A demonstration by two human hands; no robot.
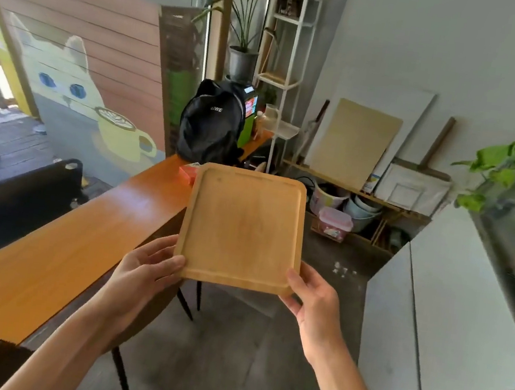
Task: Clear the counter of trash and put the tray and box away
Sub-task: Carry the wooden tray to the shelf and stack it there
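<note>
Wooden tray [242, 228]: centre frame, held in the air right of the counter [55, 253], long axis pointing away.
Left hand [144, 270]: pinches near-left corner.
Right hand [311, 295]: pinches near-right corner.
Red box [188, 171]: beyond the tray's far-left corner, on counter.

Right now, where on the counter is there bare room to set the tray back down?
The long orange counter is bare from the near end up to the red box. The far end is crowded: box, then black backpack. Both hands, left hand and right hand, hold the wooden tray by its near corners, out past the counter's edge.
</note>
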